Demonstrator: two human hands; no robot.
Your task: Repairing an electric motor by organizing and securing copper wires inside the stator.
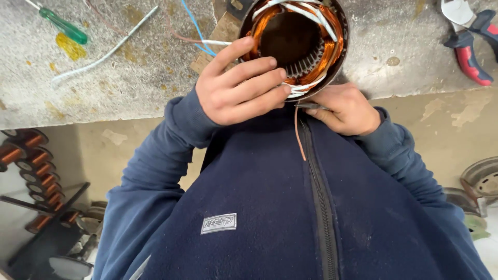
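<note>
A round motor stator [332, 46] with copper windings and white insulating strips sits at the edge of the concrete bench [129, 78]. My left hand [236, 88] grips its near rim, thumb at the inner edge and fingers laid across the winding. My right hand [347, 110] is curled just under the stator. Its fingertips pinch a small grey piece and a thin copper wire [298, 135] that hangs down over my dark blue fleece jacket. The inside of the right fist is hidden.
A green-handled screwdriver [62, 24] and a white wire [104, 54] lie at the bench's left, and blue leads [196, 26] run to the stator. Red-handled pliers [469, 49] lie at the right. Copper wire spools [31, 166] stand on a rack lower left; metal discs [482, 179] lower right.
</note>
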